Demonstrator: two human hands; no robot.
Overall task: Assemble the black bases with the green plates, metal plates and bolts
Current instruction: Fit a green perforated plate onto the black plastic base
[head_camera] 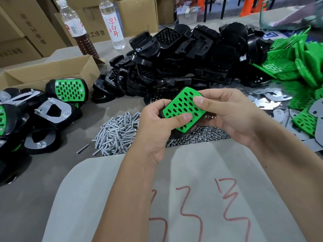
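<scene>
Both hands (192, 119) pinching green plate (183, 109)

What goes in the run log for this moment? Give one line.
left hand: grips green plate | right hand: grips same plate, thumb on top | bolts: piled on table | stage: plate in hand

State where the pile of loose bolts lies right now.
In the head view, the pile of bolts lies on the table, left of the left hand, beside the nuts.
</scene>
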